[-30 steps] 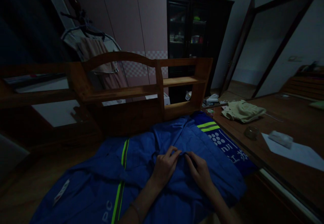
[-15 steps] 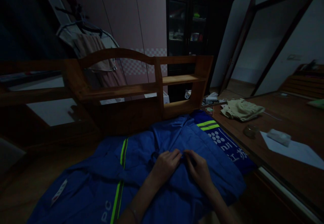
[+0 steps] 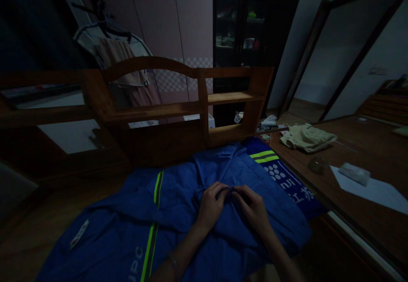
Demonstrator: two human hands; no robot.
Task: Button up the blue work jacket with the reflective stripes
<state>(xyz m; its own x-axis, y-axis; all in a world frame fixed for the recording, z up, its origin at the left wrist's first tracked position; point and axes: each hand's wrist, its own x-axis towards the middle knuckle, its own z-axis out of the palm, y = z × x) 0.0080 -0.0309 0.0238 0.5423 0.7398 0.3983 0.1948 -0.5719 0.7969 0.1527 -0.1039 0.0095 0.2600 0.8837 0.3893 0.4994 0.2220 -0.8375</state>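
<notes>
A blue work jacket (image 3: 178, 214) with yellow-green reflective stripes lies spread out before me. Near its middle, my left hand (image 3: 213, 201) pinches a raised fold of the blue cloth. My right hand (image 3: 252, 205) grips the same fold from the other side, so the fingertips of both hands almost meet. What small part of the jacket sits between the fingertips is hidden. Beyond the right hand, a darker blue garment (image 3: 287, 184) with white lettering and reflective stripes sticks out from under the jacket.
Behind the jacket stands a wooden headboard with shelves (image 3: 236, 99). To the right, a brown surface (image 3: 360, 141) carries a folded beige cloth (image 3: 307, 137), a glass jar (image 3: 318, 165) and a clear packet (image 3: 354, 173) on white paper (image 3: 379, 191). Clothes on hangers (image 3: 114, 52) hang at the left.
Both hands have drawn up slightly, and the fingers now lift a fold of blue cloth between them. The view has shifted a little.
</notes>
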